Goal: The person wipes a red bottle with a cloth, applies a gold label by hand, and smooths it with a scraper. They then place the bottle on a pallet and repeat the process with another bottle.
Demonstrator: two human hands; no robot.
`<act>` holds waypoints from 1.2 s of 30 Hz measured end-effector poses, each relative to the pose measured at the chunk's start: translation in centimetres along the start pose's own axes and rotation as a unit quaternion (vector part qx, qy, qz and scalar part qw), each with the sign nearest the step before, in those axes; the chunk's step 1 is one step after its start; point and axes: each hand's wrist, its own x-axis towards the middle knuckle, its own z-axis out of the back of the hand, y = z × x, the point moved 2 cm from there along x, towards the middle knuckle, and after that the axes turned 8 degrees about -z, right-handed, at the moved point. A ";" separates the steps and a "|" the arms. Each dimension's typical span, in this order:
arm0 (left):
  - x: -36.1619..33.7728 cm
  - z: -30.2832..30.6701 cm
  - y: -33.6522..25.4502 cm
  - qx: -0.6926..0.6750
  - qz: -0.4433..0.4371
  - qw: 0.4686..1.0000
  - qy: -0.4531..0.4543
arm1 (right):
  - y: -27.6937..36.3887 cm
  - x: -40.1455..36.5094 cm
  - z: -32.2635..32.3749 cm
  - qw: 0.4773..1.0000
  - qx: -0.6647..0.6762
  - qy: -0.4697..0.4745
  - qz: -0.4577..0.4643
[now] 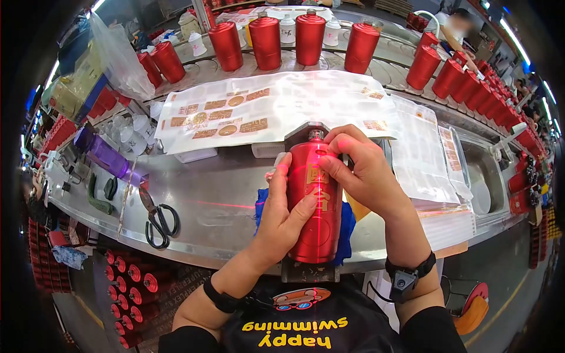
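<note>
A red bottle (313, 235) with gold characters lies tilted in a dark metal holder (302, 272), its neck pointing away from me. Along its left side, my left hand (276, 220) is closed on it, thumb resting across the front. My right hand (365, 167) is pinched at the bottle's shoulder, just below the neck; whatever is between its fingertips is too small to make out. Red laser lines cross the bottle and my fingers. Beneath the bottle is a blue cloth (348, 226). Something whitish shows behind my left fingertips.
Sheets with gold decals (235, 112) spread beyond the holder, and more sheets (421, 147) lie to the right. Scissors (159, 223), a purple bottle (106, 156) and cucumbers (97, 197) are on the left. Red bottles (265, 44) line a conveyor behind; a person (456, 32) sits far right.
</note>
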 end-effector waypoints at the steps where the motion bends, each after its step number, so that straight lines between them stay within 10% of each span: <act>1: -0.1 0.1 0.2 0.004 0.003 1.000 0.001 | 0.0 0.0 0.0 1.000 -0.001 -0.001 0.002; 36: -0.1 0.2 0.3 0.027 -0.004 0.999 0.019 | 0.1 0.2 -0.3 1.000 -0.002 -0.005 -0.008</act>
